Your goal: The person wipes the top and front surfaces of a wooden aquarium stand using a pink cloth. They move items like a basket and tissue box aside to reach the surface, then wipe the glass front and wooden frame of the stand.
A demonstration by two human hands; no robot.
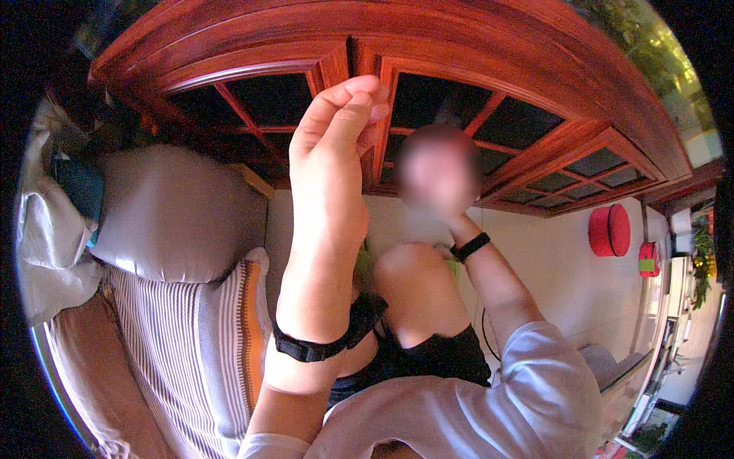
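while the left hand [336,145] is raised with fingers pinched together, nothing visible between them, the wooden window frame [367,69] stands just behind it. right hand [451,206] blurred, grip untellable; frame looks stiff, heavy, best gripped at its centre post.

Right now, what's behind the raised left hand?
Behind the left hand is a red wooden window frame with dark panes. The hand covers part of the centre post, and no held thing shows in its grip.

We see a red-brown wooden window frame [459,46] with dark panes arching overhead. Below it runs a pale wall [550,252]. At left lie a grey cushion [176,214] and a striped cushion [199,336]. A round red stool [609,230] stands at right, in daylight.
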